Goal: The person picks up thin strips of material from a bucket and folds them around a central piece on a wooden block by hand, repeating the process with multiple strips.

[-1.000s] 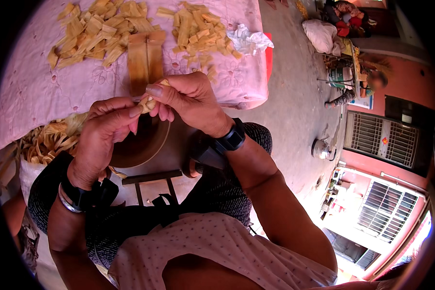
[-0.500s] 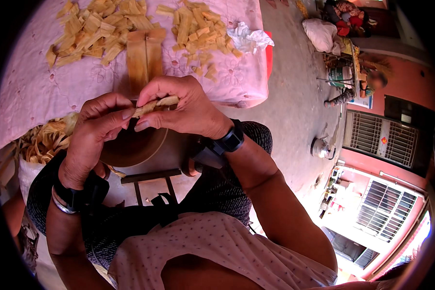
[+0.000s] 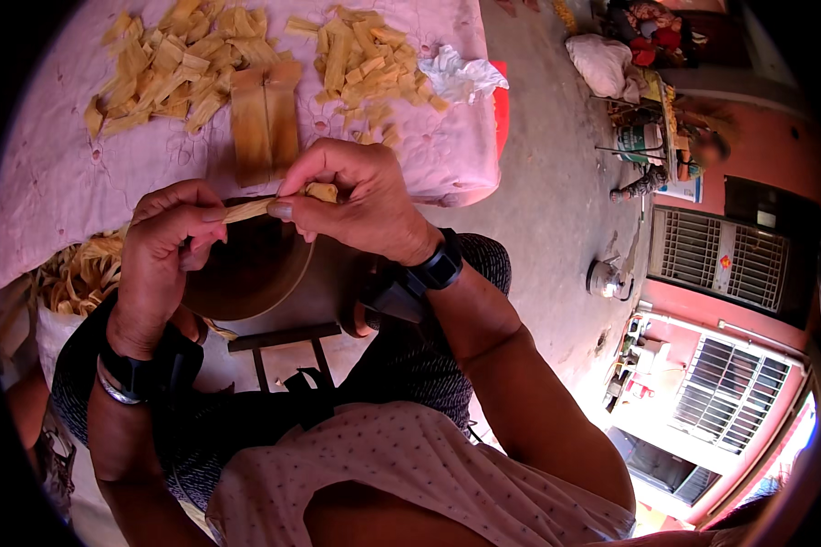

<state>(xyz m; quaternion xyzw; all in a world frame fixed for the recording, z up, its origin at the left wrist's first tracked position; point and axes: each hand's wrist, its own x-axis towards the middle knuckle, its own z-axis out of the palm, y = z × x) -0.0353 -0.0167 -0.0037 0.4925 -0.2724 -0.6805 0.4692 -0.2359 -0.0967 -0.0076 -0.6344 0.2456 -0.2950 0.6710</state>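
A pale tan strip (image 3: pixel 248 211), which looks like dried plant leaf, is stretched between my two hands above a round brown bowl (image 3: pixel 287 290). My left hand (image 3: pixel 164 239) pinches its left end between thumb and fingertips. Farther along, my right hand (image 3: pixel 360 196) grips it between thumb and index finger, and a folded, thicker end (image 3: pixel 322 191) pokes out beside the index finger. Just beyond my hands, a brown wooden board (image 3: pixel 265 123) with a groove down its middle lies on the pink tablecloth (image 3: pixel 55 182). The bowl's inside is dark and partly hidden by my hands.
Two piles of flat tan pieces, a larger left pile (image 3: pixel 178 68) and a smaller right pile (image 3: pixel 360 59), lie beyond the board. Crumpled white plastic (image 3: pixel 463 75) sits near the table's right edge. A bag of curled strips (image 3: pixel 82 273) stands at left. A metal kettle (image 3: pixel 604 278) is on the floor.
My hands have drawn apart, the left one going left. The strip, bunched between my fingers before, now runs straight between them, and its folded end shows at my right hand.
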